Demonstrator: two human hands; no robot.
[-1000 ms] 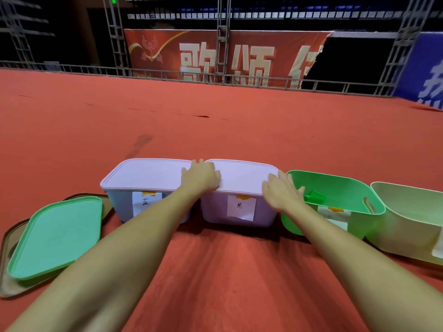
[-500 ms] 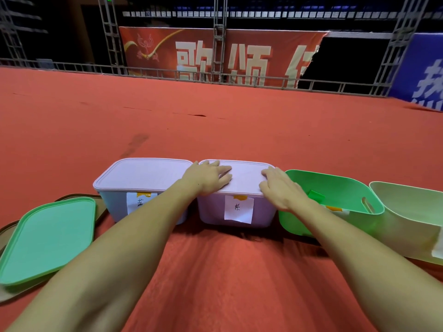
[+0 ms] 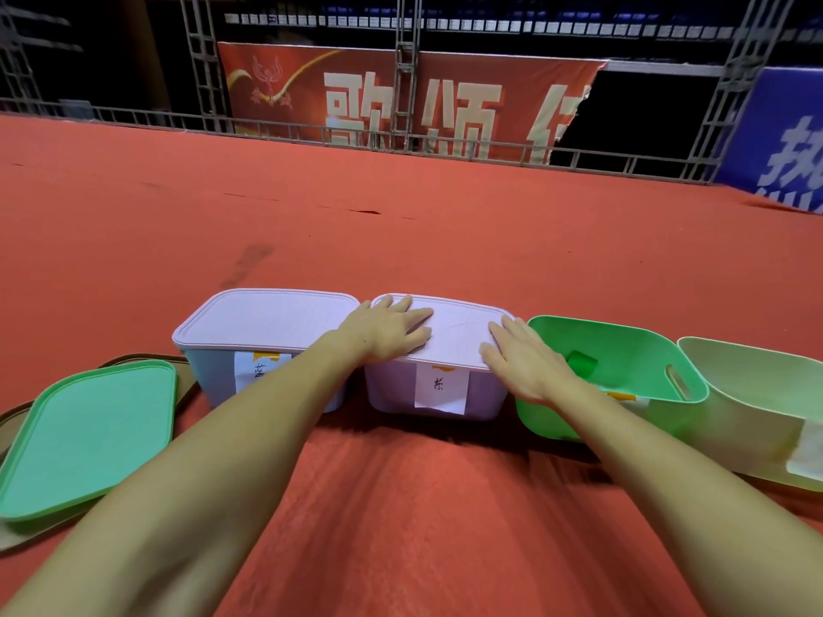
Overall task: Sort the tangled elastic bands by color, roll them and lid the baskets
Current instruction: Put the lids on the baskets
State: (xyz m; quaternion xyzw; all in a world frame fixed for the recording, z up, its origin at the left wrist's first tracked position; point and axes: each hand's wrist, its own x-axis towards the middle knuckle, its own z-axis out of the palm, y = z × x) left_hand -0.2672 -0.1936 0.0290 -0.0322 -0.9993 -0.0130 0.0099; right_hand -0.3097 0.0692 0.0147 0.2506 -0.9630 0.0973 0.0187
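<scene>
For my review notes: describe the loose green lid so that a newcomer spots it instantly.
Follow the row of baskets on the red cloth to its left end. The loose green lid lies flat there on a brown tray, the only lid not on a basket.

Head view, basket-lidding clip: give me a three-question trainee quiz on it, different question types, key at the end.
1. True or false: both hands, left hand and right hand, press flat on the purple basket's lid.
2. Which basket has no lid on it? A) blue basket B) purple basket C) green basket
3. Fill in: the loose green lid lies on a brown ____.

Key: 1 true; 2 C; 3 tray.
</scene>
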